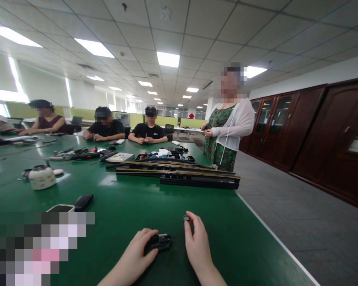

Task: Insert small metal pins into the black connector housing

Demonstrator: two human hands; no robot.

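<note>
Low over the near part of the green table [122, 214], my left hand [139, 248] curls its fingers and thumb around the left end of a black mechanical part [162, 241] with a silvery strip on top. To its right, my right hand [197, 238] pinches a small dark block [186, 218] with a metallic-looking top between thumb and fingers. The two hands are apart, and so are the two pieces. What kind of parts these are is too small to make out.
Long black rails [199, 182] with thin brass-coloured rods lie across the table ahead. A white patterned jar [42, 177] stands at the left, with a phone [61, 208] nearer. Power tools [77, 154] lie farther back. Several people sit around; one person [226, 127] stands at the right edge.
</note>
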